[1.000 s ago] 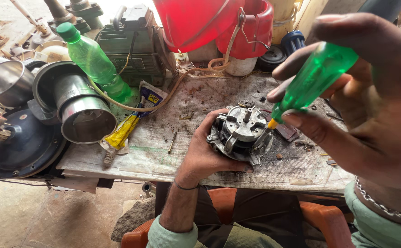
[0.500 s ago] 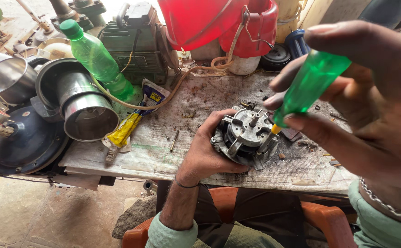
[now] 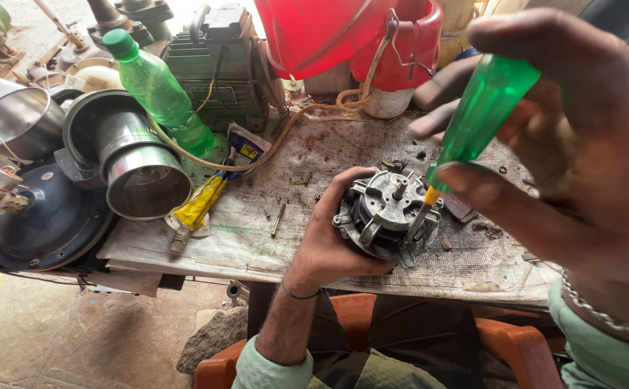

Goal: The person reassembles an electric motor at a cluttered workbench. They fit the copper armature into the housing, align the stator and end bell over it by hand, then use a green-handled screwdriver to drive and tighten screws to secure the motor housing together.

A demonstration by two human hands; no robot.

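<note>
The left hand (image 3: 329,241) wraps around the near-left side of a small electric motor (image 3: 386,212) that sits on the desk (image 3: 257,238), fingers curled along its rim to steady it. The motor rests with its end plate tilted up toward the camera, its short shaft stub poking out of the middle. The right hand (image 3: 567,151) is closed around a screwdriver with a translucent green handle (image 3: 482,115), thumb and fingers clamped on the grip. The tool's long axis slants from the upper right down to the lower left, and its thin metal shank (image 3: 417,216) reaches the right edge of the motor's end plate; the tip seems to sit on a screw there, though the spot is too small to be sure. So the motor lies below and to the left of the right hand, while the left hand is already touching it.

Farther left on the desk lie a yellow tube (image 3: 201,203) and a loose bolt (image 3: 278,220). A green plastic bottle (image 3: 157,90) leans beside a shiny metal cylinder (image 3: 141,169), and red plastic buckets (image 3: 358,36) stand at the back.
</note>
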